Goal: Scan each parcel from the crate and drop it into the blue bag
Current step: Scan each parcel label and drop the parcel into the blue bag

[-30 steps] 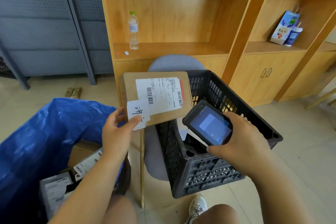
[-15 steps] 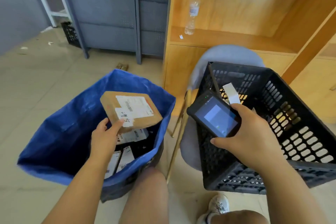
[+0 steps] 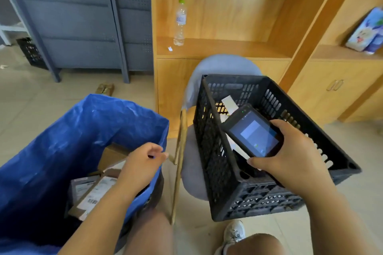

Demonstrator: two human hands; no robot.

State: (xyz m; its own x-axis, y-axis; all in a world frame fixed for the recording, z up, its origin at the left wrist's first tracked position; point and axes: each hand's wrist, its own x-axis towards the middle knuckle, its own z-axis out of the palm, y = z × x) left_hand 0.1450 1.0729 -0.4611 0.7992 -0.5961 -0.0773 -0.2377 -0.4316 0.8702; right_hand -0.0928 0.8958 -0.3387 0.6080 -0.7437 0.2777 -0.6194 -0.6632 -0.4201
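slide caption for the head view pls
Empty left hand over the blue bag; right hand holds scanner above crate.

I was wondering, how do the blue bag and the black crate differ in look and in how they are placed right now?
The blue bag is soft, crinkled sheeting with solid sides; the black crate is rigid plastic with slotted, see-through walls. The blue bag appears to stand low beside the person's leg, while the black crate rests tilted on a grey chair. The left hand hangs empty over the blue bag; the right hand holds a handheld scanner over the black crate. Both are open-topped and hold parcels.
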